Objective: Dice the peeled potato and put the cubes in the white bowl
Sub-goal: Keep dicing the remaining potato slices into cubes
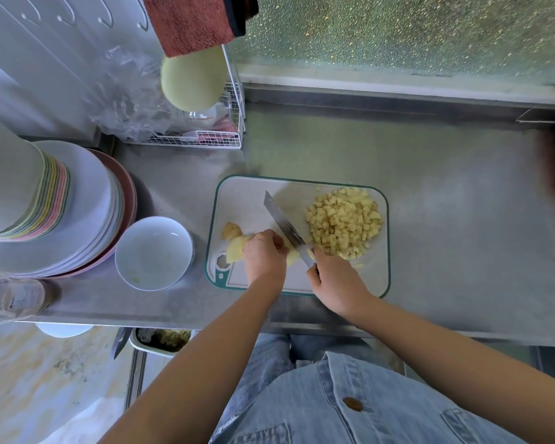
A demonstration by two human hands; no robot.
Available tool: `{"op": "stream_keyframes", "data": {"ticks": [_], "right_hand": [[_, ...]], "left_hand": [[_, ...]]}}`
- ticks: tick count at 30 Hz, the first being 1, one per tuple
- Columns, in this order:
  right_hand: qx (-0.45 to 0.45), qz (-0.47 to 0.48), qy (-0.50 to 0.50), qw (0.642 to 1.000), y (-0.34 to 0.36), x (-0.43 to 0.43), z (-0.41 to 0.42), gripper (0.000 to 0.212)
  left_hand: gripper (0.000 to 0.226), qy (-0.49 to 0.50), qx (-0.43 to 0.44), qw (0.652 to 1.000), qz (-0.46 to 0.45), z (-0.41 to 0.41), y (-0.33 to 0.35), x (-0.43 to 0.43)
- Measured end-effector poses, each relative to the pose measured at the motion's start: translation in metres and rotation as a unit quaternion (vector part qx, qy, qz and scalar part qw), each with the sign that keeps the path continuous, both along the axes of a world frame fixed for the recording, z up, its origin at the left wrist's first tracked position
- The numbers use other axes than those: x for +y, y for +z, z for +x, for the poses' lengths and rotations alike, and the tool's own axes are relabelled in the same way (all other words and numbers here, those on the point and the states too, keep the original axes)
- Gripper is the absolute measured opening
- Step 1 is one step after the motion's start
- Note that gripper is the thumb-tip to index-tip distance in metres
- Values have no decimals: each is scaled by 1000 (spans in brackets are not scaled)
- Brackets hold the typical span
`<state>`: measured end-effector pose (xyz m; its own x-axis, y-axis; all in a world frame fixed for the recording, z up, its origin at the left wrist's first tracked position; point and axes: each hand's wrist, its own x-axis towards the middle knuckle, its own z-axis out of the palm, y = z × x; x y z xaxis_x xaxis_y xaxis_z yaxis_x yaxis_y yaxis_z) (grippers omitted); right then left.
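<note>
Potato dicing looks well past halfway. On the steel tabletop (430, 187) at mid-frame lies the cutting board (247, 200), and the white bowl (154, 253) just to its left holds no cubes yet. A big pile of cubes (343, 219) sits on the board's right side. The left hand (263, 254) curls its fingers over the uncut potato piece (236, 251), pinning it down. The right hand (337, 283) is wrapped round the knife (284, 225) handle, with the blade slanting toward the upper left against that piece. Finishing the cuts and moving the cubes are what's left.
</note>
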<state>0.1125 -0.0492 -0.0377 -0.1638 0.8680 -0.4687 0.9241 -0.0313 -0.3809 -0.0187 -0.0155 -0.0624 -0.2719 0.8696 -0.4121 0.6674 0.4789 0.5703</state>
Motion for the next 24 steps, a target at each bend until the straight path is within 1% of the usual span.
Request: {"op": "stream_keyframes", "data": {"ticks": [3,6,8,12,15,18,24], "right_hand": [[-5,1,-9,1000,-2,0,-3,26],[29,7,-34,999,-2,4,-4,16],[50,6,-42,998,0,7,-3,13],[74,8,-24,997,6,5,5,14],[63,4,5,998,8,1,8,18],[44,8,19,999,7,-2,6,16],[9,8,12,1000,0,-5,-2,15]], "left_hand": [[11,-1,4,1000,-5,-1,0,0],[12,1,-1,1000,-3,-1,1,0],[13,2,-5,1000,0,-2,2,-2],[6,8,-1,1000,-1,-5,4,-7],[3,19,-2,1000,-21,-4,5,-7],[5,23,9,999,-34,-3,4,-4],[6,29,-1,999,-42,-3,3,-1]]}}
